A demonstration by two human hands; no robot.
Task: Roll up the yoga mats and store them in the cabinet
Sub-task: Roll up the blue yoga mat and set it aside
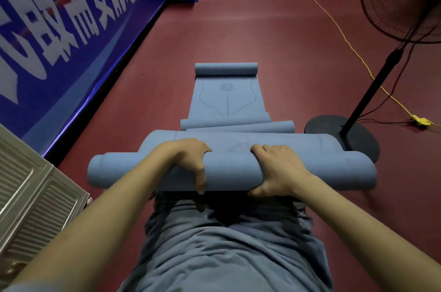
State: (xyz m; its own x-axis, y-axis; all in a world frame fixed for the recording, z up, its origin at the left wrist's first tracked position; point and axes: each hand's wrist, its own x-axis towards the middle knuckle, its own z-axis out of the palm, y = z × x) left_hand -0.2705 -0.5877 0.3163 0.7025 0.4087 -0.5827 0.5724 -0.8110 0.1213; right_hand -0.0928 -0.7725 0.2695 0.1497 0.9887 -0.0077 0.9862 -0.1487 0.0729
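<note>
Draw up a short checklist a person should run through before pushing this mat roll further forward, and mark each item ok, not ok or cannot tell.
1. Both hands on the roll: ok. The left hand and right hand grip the near mat roll.
2. Roll ends even: cannot tell; the ends differ, but the wide lens distorts them.
3. Flat part ahead free of clutter: not ok. A second mat, curled at both ends, overlaps its far edge.
4. Fan base clear of the roll: not ok; the roll's right end sits close against it.
5. Cabinet open: cannot tell.
</note>
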